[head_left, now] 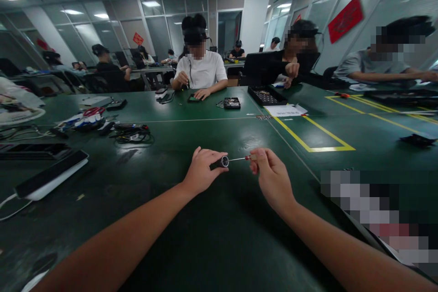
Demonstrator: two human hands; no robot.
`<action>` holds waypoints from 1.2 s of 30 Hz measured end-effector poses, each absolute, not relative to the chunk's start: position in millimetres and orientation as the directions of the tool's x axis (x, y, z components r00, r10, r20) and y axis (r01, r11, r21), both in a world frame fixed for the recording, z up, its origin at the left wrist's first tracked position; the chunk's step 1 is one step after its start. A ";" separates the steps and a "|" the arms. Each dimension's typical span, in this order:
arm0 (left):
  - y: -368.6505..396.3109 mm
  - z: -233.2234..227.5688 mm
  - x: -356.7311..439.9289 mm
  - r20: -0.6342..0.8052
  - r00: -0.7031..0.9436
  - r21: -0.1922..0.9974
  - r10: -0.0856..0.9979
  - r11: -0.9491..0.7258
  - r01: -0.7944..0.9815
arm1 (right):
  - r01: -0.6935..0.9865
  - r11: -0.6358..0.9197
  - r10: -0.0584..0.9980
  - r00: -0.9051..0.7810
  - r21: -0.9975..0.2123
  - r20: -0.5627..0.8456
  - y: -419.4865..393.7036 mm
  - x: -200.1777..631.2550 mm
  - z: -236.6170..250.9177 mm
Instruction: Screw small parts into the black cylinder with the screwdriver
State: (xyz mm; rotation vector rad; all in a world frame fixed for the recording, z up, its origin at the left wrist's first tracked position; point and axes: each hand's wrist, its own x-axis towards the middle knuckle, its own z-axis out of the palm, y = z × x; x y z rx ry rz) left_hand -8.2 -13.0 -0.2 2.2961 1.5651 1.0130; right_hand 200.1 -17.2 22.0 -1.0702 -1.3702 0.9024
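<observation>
your left hand (201, 171) is gripping a black handle (220, 162) above the surface (212, 237); your right hand (270, 175) is pinching a thin bit (239, 159), its long axis pointing left into the handle's end.

The table (212, 219) is dark green with a dull sheen. Yellow tape lines (318, 139) run across it to the right of the hands. The left hand (201, 171) holds a black cylinder with a silver end (221, 162); the right hand (272, 178) pinches a thin silver shaft with a red-orange grip (244, 158). Beyond them, across the table, a person's shirt (201, 70) is white. A white sheet (285, 110) lies beside a black tray (267, 96). Left of the hands lies a black-and-white slab (51, 175). On the wall beyond the yellow lines, a red banner (345, 18) hangs.
</observation>
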 end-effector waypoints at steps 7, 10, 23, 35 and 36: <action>-13.8 0.5 -7.6 0.418 0.238 0.483 0.877 -0.436 0.760 | 0.300 0.322 0.938 0.028 -0.898 0.346 -18.6 203.5 19.0; -13.4 -1.2 -8.3 0.423 0.236 0.484 0.875 -0.439 0.757 | 0.267 0.336 0.939 -0.017 -0.903 0.345 -17.6 204.6 17.4; -13.7 -0.6 -8.2 0.421 0.204 0.521 0.884 -0.420 0.744 | 0.179 0.346 0.935 0.012 -0.921 0.353 -15.8 203.9 15.9; -13.5 0.3 -9.9 0.423 0.184 0.534 0.887 -0.408 0.740 | 0.205 0.329 0.936 0.060 -0.922 0.347 -13.5 204.1 17.5; -13.3 0.3 -9.8 0.425 0.179 0.535 0.887 -0.406 0.741 | 0.202 0.330 0.936 0.061 -0.922 0.348 -13.0 203.4 18.6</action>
